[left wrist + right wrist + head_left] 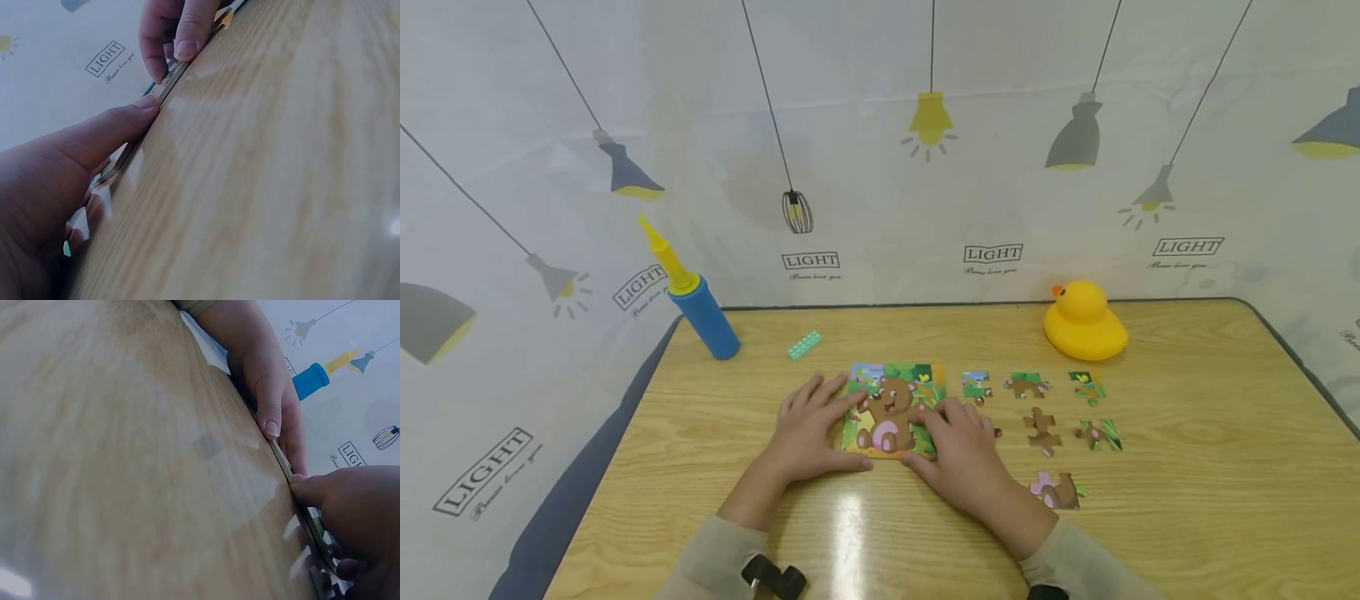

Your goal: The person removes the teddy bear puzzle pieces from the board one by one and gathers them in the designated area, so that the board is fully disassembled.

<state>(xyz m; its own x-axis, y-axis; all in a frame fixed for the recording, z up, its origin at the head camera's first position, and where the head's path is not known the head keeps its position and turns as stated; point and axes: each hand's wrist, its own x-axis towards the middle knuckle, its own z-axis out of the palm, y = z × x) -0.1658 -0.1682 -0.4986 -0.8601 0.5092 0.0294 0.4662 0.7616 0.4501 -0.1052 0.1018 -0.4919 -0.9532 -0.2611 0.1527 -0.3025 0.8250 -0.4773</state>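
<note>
A square bear puzzle board [889, 408] lies on the wooden table between the hands in the head view. My left hand [805, 433] holds its left side, index finger over the picture and thumb along the near edge. On the other side my right hand [962, 458] grips it with bent fingers, its thumb at the near right corner. In the left wrist view, the left thumb [119, 125] touches the board's thin edge. The right wrist view shows the right thumb [306, 487] there too. Fingers hide parts of the board's sides.
Loose jigsaw pieces lie to the right, among them a brown piece [1042, 431] and a pink-and-brown piece [1058, 492]; one is partly hidden by the right hand. Farther back stand a yellow rubber duck [1084, 323], a teal toy brick [804, 345] and a blue pump [707, 321].
</note>
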